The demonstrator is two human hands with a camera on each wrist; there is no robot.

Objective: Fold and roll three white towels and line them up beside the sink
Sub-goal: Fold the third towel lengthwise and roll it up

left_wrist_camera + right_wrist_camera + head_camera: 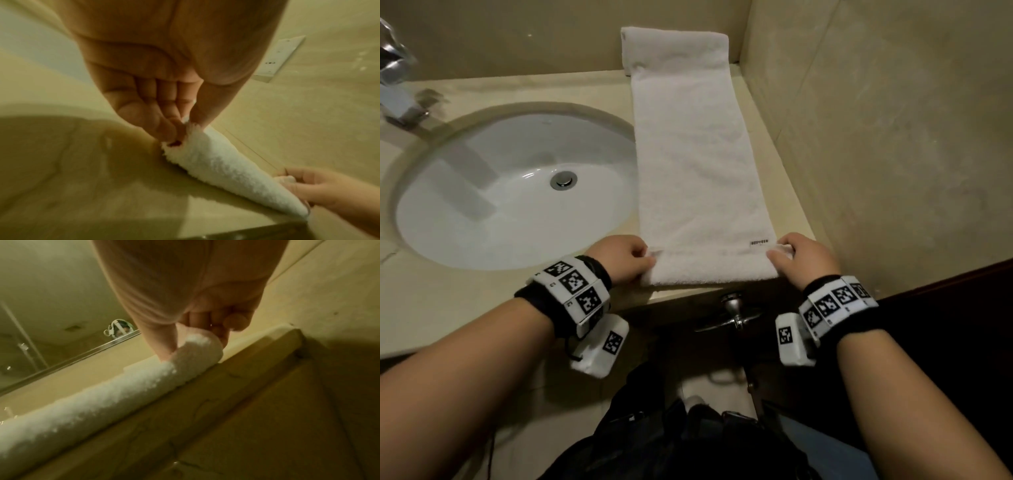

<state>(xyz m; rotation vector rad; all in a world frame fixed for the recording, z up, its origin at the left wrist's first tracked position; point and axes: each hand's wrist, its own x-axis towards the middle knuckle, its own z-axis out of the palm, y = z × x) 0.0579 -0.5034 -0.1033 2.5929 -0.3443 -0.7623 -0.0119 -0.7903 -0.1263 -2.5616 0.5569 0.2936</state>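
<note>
A long white towel [698,154], folded into a narrow strip, lies on the beige counter [482,308] to the right of the sink [510,192]. Its far end climbs the back wall. Its near end is turned over into the start of a roll [712,270] at the counter's front edge. My left hand [628,258] pinches the roll's left end [185,138] between thumb and fingers. My right hand [796,255] pinches the right end [197,345] the same way. Only this one towel is in view.
A chrome tap [397,85] stands at the far left behind the white oval sink with its drain [564,180]. A tiled side wall [893,137] closes the counter on the right. A metal valve [736,308] sits below the counter edge. A mirror [51,321] runs along the back.
</note>
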